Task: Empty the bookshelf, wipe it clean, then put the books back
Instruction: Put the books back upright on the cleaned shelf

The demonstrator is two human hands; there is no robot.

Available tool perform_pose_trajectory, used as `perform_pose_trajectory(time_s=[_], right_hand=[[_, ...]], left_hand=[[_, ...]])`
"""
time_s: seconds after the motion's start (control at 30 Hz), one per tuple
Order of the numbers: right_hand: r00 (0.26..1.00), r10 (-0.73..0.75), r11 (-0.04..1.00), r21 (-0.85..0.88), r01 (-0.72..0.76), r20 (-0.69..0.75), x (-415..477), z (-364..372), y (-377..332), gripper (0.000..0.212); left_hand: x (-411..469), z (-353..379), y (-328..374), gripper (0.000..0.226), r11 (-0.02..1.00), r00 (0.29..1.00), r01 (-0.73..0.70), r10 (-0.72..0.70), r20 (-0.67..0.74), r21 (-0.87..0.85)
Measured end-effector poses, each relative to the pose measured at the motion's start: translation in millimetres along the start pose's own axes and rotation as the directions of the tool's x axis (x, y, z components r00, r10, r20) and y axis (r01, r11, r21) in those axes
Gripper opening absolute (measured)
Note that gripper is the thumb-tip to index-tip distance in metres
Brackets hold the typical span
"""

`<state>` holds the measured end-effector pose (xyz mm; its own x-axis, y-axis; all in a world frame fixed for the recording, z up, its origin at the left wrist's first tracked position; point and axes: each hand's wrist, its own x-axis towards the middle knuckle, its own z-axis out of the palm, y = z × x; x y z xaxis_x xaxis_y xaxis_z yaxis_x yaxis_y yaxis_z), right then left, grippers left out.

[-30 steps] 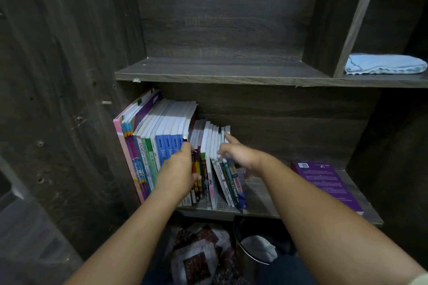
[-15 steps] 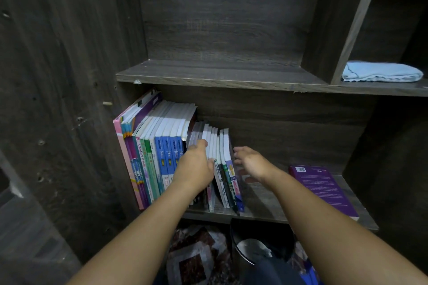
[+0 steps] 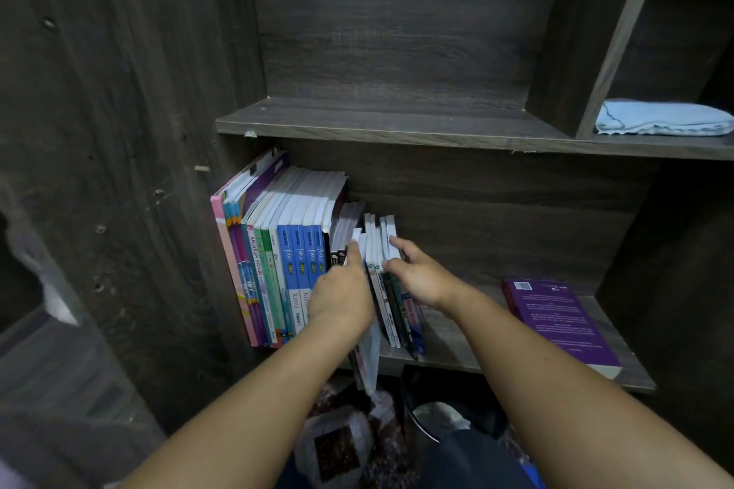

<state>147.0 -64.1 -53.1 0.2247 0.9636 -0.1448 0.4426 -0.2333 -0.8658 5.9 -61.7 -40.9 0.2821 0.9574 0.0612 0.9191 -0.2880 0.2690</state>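
A row of upright textbooks (image 3: pixel 286 258) fills the left end of the lower shelf (image 3: pixel 456 345) of a dark wooden bookshelf. Right of them stand several small thin books (image 3: pixel 380 234). My left hand (image 3: pixel 341 294) grips one thin plastic-wrapped book (image 3: pixel 367 353) from this group; its lower end sticks out past the shelf's front edge. My right hand (image 3: pixel 417 274) holds the rightmost small books, index finger along their top and the other fingers curled at their spines. A purple book (image 3: pixel 556 322) lies flat at the right end of the same shelf.
The upper shelf board (image 3: pixel 377 119) carries nothing in its left bay. A folded light blue cloth (image 3: pixel 663 119) lies in the right bay beyond a slanted divider. Below the shelf are a plastic bag (image 3: pixel 337 445) and a dark bin (image 3: pixel 437 409).
My left hand moved right from the blue textbooks to the small books and drew one thin book outward. My right hand let go briefly, then came back onto the rightmost small books.
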Motion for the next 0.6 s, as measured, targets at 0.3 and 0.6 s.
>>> perform_pose_trajectory(time_s=[0.3,0.6], right_hand=[[0.982,0.051,0.992,-0.104,-0.071,-0.184,20.8,28.6,-31.3,0.071],[0.94,0.245,0.957,-0.099,-0.274,-0.239,49.2,43.4,-57.0,0.113]], left_hand=[[-28.7,-49.6,-33.5,0.079,0.992,1.0,-0.014,0.012,0.014,0.128],[-44.3,-55.5,-55.3,0.078,0.988,1.0,-0.01,0.013,-0.021,0.152]])
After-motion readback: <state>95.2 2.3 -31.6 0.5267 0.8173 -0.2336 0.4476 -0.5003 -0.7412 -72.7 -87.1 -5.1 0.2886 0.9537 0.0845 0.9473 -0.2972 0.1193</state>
